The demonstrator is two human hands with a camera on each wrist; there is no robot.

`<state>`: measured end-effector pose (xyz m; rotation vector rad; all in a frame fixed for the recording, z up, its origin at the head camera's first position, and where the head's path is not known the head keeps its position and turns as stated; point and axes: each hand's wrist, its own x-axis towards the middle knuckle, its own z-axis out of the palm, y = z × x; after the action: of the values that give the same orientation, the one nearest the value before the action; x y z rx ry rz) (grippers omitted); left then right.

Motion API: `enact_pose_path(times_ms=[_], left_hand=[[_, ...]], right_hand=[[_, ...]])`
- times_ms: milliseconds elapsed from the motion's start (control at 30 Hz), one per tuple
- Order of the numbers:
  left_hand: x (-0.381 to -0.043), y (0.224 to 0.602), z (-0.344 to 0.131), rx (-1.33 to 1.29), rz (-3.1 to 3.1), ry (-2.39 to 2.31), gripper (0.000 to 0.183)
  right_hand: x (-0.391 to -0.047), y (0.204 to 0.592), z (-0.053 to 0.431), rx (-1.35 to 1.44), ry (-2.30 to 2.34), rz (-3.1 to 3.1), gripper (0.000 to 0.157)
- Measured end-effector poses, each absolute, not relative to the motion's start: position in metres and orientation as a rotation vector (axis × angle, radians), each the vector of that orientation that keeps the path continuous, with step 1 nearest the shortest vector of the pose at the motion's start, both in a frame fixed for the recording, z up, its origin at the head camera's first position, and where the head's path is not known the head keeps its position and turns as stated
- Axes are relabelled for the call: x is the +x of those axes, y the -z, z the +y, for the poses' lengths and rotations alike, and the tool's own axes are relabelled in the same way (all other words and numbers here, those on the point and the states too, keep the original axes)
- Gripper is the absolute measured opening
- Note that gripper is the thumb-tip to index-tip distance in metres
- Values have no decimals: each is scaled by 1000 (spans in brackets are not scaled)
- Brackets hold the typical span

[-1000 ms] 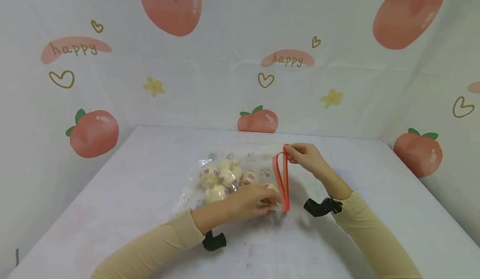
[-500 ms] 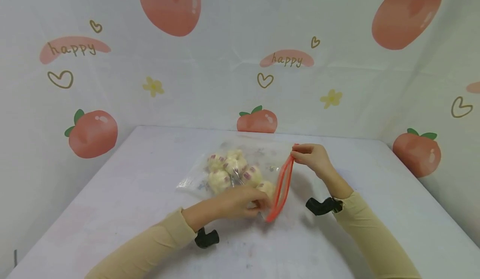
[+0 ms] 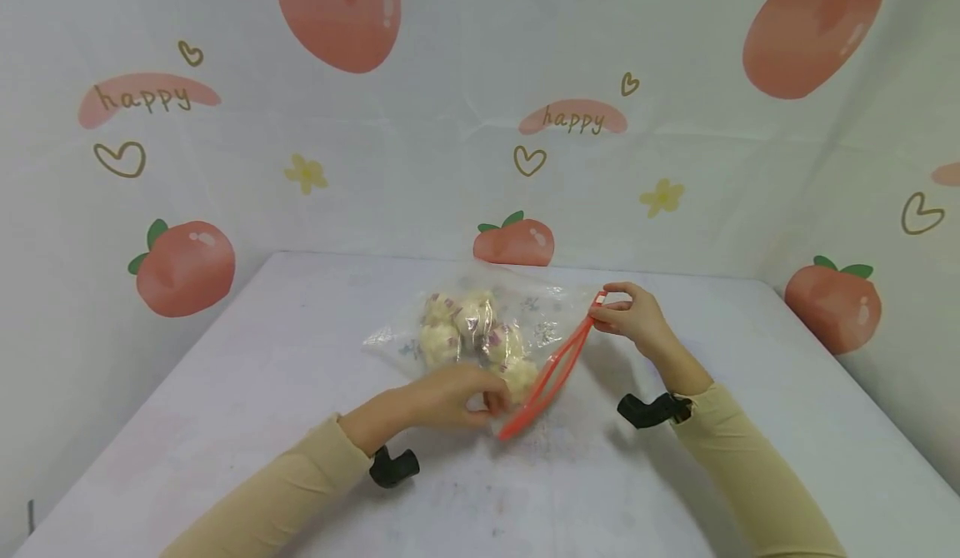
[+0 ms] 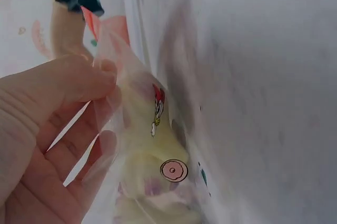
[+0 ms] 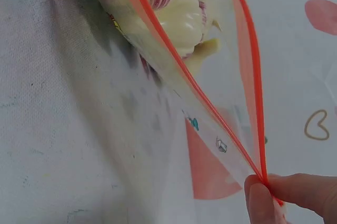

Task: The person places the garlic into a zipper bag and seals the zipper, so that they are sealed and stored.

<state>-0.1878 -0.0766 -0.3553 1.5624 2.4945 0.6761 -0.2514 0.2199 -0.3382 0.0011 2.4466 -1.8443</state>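
A clear zip bag (image 3: 551,304) with small printed pictures and a red zip strip (image 3: 555,375) holds several garlic bulbs (image 3: 438,343), cream with purple streaks. My right hand (image 3: 633,321) pinches the far end of the red strip between thumb and fingertips; in the right wrist view the strip (image 5: 210,111) spreads apart into an open mouth above that pinch. With thumb and fingers, my left hand (image 3: 450,396) pinches the bag's near side, just left of the strip's low end. In the left wrist view, the film (image 4: 118,61) runs between thumb and fingers, with garlic (image 4: 147,155) just beyond.
The bag is over a white-covered table (image 3: 300,475). A white backdrop (image 3: 435,166) printed with peaches, hearts and flowers rises behind it. Black wrist devices (image 3: 393,466) sit below both cuffs.
My left hand has moved left and slightly down with the bag's near edge; my right hand shifted slightly right. The red strip now slants, and the garlic has slid with the bag.
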Motion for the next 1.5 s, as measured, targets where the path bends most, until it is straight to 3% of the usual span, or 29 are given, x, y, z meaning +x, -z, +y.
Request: enact_pose_path(times_ms=[700,1033,1500], left_hand=[[-197,348,-98,1463,2374,-702,16],[-197,346,-99,1428,2351,-705,16],[-214,308,-76,1415,2496,-628,14]], right_hand=[[-251,340,220,154,1841,2296,54],[-249,344,222,77,1845,2316,54],[-246,343,220,27,1890,2325,46]])
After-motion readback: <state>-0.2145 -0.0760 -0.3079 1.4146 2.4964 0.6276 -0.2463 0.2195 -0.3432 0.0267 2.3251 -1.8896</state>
